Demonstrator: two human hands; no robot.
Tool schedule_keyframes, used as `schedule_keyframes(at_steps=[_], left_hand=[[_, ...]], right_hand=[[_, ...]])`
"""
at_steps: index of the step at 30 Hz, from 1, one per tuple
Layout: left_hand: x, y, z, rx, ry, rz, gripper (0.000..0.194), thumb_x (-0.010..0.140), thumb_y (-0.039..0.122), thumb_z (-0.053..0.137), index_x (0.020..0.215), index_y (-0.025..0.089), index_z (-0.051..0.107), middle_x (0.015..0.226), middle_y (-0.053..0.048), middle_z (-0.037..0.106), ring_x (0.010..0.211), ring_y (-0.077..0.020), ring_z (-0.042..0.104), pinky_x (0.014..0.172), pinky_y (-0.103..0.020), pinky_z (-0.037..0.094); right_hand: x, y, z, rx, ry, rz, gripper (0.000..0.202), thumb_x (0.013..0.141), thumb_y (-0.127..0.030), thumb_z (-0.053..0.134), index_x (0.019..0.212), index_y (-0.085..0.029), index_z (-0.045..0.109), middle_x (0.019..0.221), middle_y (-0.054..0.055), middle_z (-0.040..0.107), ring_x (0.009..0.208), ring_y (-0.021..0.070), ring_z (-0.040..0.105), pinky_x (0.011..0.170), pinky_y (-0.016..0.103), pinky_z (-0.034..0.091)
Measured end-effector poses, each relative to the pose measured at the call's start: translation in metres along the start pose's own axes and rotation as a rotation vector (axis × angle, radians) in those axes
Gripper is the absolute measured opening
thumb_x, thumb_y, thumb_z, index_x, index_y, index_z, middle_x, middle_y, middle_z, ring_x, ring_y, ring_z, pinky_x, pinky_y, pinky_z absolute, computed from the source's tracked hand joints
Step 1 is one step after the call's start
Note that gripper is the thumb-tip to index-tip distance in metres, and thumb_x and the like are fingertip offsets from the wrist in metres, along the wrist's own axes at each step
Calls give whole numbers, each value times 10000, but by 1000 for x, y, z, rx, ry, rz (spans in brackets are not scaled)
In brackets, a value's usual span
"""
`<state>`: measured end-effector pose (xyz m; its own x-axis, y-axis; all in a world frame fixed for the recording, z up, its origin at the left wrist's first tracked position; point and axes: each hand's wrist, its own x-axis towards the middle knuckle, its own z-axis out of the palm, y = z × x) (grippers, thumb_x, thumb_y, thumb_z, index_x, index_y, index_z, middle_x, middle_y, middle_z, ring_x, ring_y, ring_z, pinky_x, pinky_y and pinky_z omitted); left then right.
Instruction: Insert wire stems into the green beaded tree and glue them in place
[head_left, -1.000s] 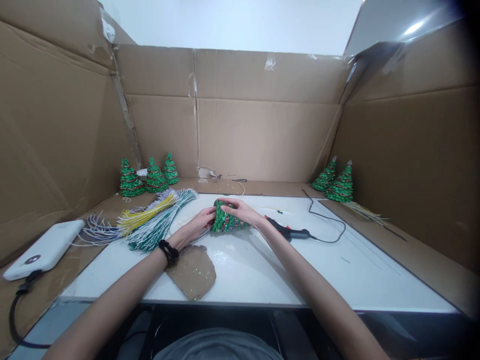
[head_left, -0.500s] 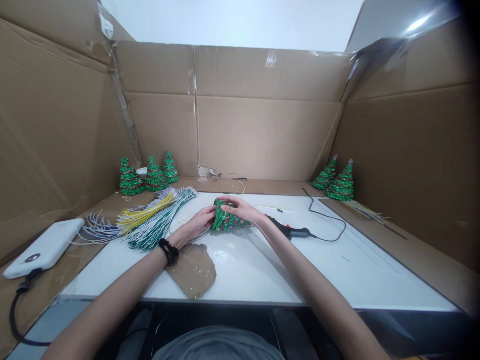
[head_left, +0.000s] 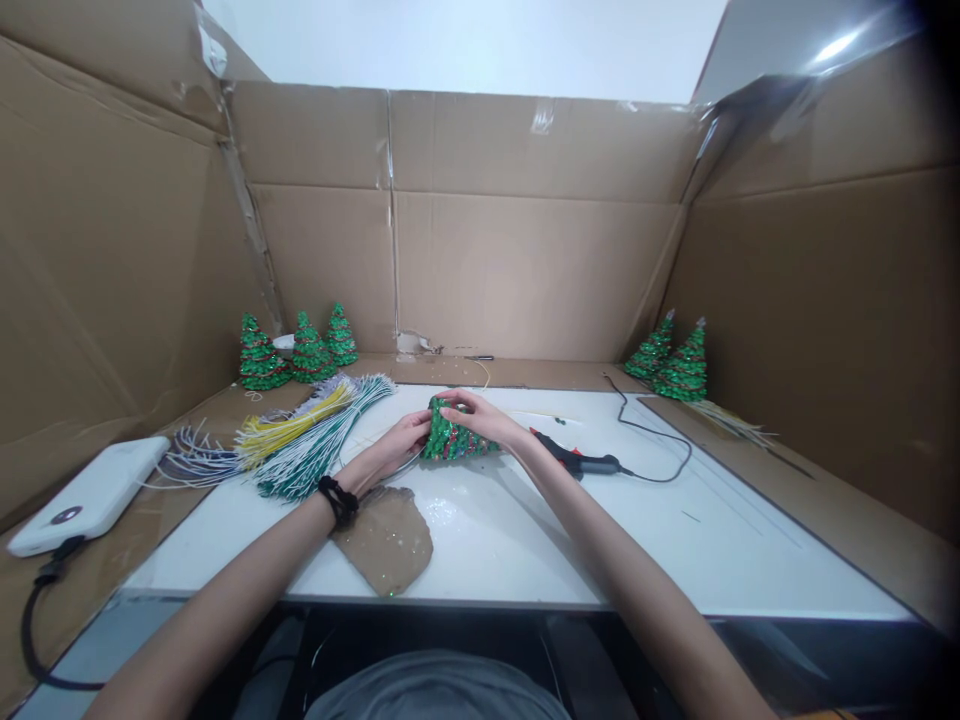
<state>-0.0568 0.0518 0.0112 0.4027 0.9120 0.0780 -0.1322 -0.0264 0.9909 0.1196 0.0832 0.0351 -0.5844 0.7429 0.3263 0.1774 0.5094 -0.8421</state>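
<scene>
A small green glittery Christmas tree (head_left: 454, 442) with red trim is between my two hands at the middle of the white board. My left hand (head_left: 405, 441) pinches its left side, and a thin pale wire runs near those fingers. Over the top and right side of the tree curves my right hand (head_left: 480, 415), its fingers closed on it. Part of the tree is hidden behind the right hand. Just to the right of that hand lies a black glue gun (head_left: 581, 460) with red parts. Below the left hand is a glitter-specked cardboard piece (head_left: 390, 545).
Bundles of green-white wires (head_left: 319, 455) and yellow wires (head_left: 296, 425) lie at left, near a white power bank (head_left: 90, 495). Green trees (head_left: 259, 355) stand at back left, with two more trees (head_left: 682, 362) at back right. Cardboard walls (head_left: 525, 260) enclose the white board (head_left: 675, 560).
Almost nothing differs. Both hands stay on the tree, with only a slight shift of the fingers.
</scene>
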Motion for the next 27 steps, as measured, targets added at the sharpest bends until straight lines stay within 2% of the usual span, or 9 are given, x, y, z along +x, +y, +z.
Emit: schedule_keyframes(at_steps=[11,18,27], left_hand=[[3,-4,-3,-19,-17,-8,378,729,313,648,1066,143,631,796,-38,639,613,-98,506,567,-219,355],[3,-2,-1,-42,15,-9,339,715,269,657,1021,125,640,720,-14,610,539,-67,441,491,-206,275],[1,-1,0,-60,14,-5,353,719,270,653,1040,122,642,841,-63,660,627,-100,512,582,-222,357]], right_hand=[[2,4,-4,8,-48,-15,358,826,-413,575,1135,-233,552,1119,49,593,1035,182,549,936,371,431],[-1,-3,-1,29,-6,19,338,823,-403,576,1109,-223,568,1101,51,599,1018,177,549,926,356,433],[0,-2,1,11,26,16,339,816,-416,581,1098,-228,581,1080,33,605,1008,175,551,924,344,428]])
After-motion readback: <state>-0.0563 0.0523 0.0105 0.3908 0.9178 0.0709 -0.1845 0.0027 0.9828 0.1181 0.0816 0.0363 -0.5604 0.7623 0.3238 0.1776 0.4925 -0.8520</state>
